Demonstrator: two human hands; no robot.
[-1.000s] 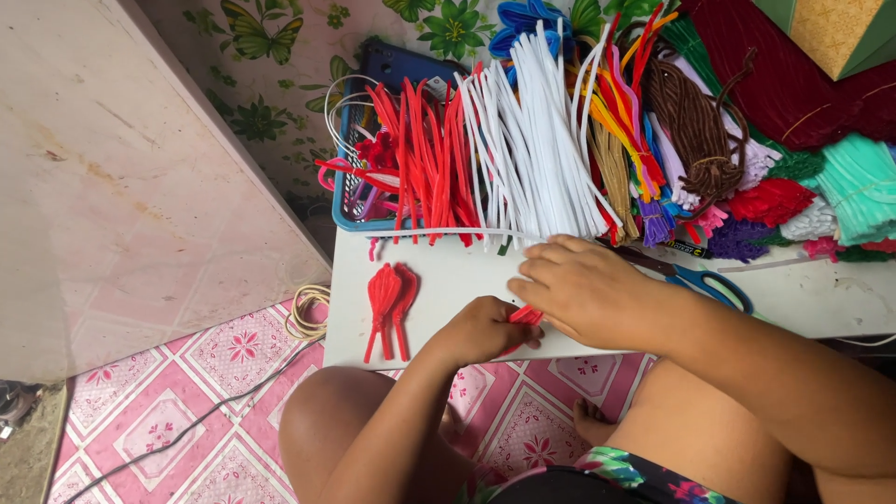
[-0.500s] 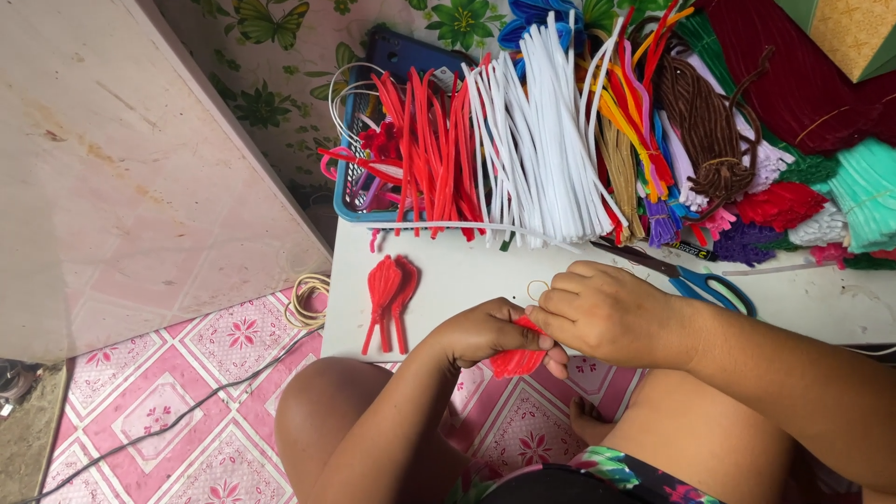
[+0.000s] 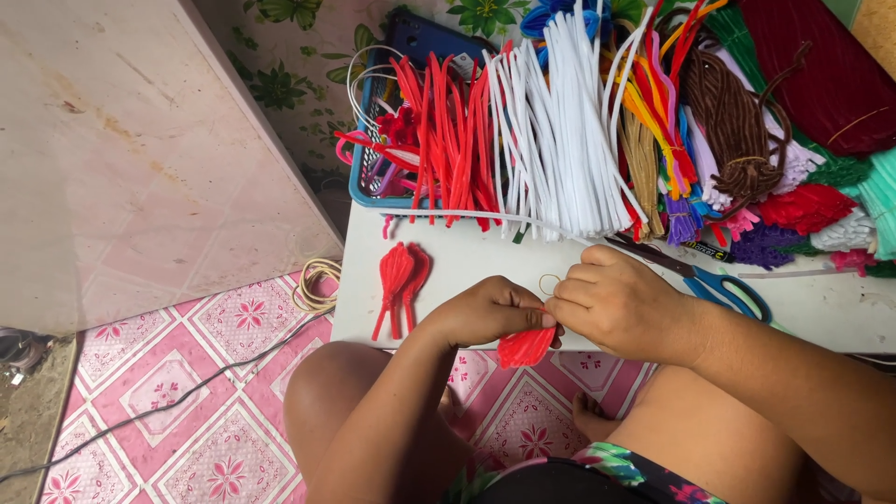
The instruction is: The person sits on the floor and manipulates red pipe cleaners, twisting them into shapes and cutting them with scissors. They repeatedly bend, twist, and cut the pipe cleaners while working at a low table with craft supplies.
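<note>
While the red petal piece (image 3: 525, 347) is pinched at its top between both hands, just off the near edge of the white table (image 3: 485, 266), the grip is best kept right at the stem end so the loop shape is not crushed. Left hand (image 3: 490, 311) fingers are curled together and clamped on the piece from the left; right hand (image 3: 623, 306) fingertips are closed on the same spot from the right, knuckles nearly touching the left's. Exact finger contact under the thumbs cannot be told.

Judgement: twisting or binding is being done at the pinch point. Tension should be kept even, with one hand anchoring and the other turning, and the petal left hanging free below.

Finished red petals (image 3: 399, 280) are lying on the table to the left, well apart from the hands; the same shape should be matched. Scissors with blue handles (image 3: 714, 280) are lying just beyond the right hand, within reach. Red pipe cleaners (image 3: 453, 131) and white pipe cleaners (image 3: 560, 121) are stacked at the far side. A small rubber band (image 3: 549, 284) is lying just beyond the fingers.
</note>
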